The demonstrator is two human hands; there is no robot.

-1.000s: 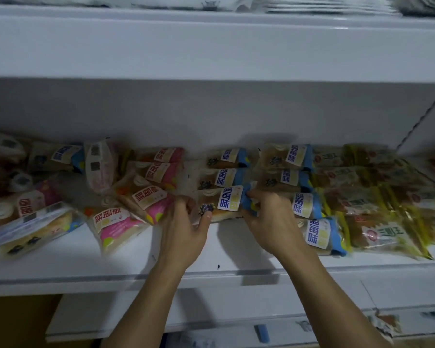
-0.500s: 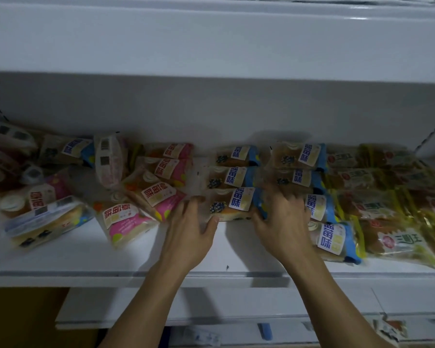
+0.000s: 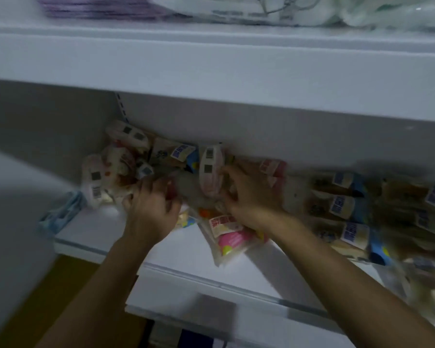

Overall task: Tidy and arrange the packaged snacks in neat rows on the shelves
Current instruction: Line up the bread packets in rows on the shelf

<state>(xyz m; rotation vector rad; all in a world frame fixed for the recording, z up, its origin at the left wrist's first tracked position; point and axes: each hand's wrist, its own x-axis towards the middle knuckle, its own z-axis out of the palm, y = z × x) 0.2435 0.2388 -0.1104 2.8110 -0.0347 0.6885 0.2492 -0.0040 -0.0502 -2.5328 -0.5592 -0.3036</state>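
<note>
Head view, blurred: left hand (image 3: 151, 212) digs into the jumbled snack packs (image 3: 116, 172), grip curled, its hold unclear. Right hand (image 3: 249, 194) likewise, fingers on a pale pack (image 3: 210, 169). A pink pack (image 3: 230, 238) lies just under it on the shelf (image 3: 176, 254); blue packs (image 3: 349, 222) sit in rows to its right.

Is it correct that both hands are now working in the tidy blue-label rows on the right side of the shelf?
Not quite. Both hands are on the shelf, but the head view shows the left hand and right hand in the jumbled pile at the left, beside the pink-label packet. The blue-label rows lie untouched further right.
</note>
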